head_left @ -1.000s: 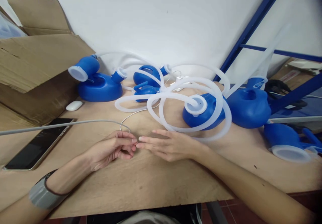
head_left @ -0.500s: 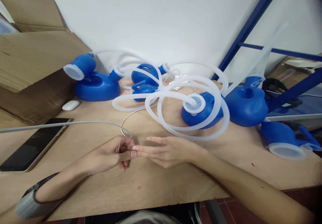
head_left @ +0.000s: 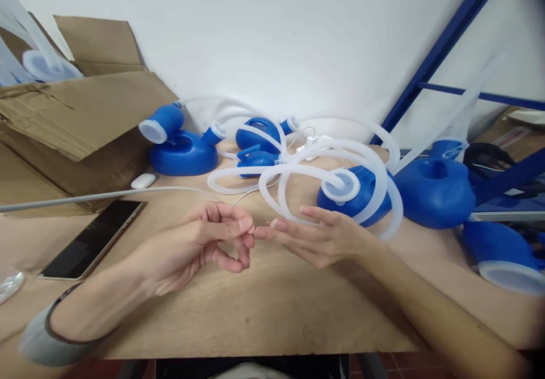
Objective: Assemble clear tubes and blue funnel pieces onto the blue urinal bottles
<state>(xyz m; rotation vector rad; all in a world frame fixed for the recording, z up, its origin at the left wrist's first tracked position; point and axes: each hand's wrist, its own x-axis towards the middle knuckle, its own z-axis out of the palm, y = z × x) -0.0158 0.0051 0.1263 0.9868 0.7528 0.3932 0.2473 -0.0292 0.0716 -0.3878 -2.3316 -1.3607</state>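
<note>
My left hand [head_left: 215, 237] is raised above the tabletop with thumb and index finger pinched together. Whatever lies in that pinch, if anything, is too small to make out. Palm up, my right hand [head_left: 326, 240] has its fingers stretched out, and one fingertip meets or nearly meets the left pinch. Beyond my right hand lies a blue plastic bottle [head_left: 374, 188] with a white cap and a coiled translucent corrugated hose [head_left: 395, 197]. A thin white cable [head_left: 247, 197] runs behind my left hand.
At left are a phone [head_left: 93, 240], a white earbud case [head_left: 143, 181] and an open cardboard box [head_left: 97, 117]. More blue bottles [head_left: 185, 154] with hoses stand along the wall. Another large blue bottle [head_left: 434, 188] is at right, near a blue metal rack [head_left: 443, 49]. A grey cable [head_left: 97, 195] crosses the left side.
Both hands have risen slightly and shifted right, with the fingertips still close together. The view has moved, showing more of the box and a clear plastic piece at the left edge.
</note>
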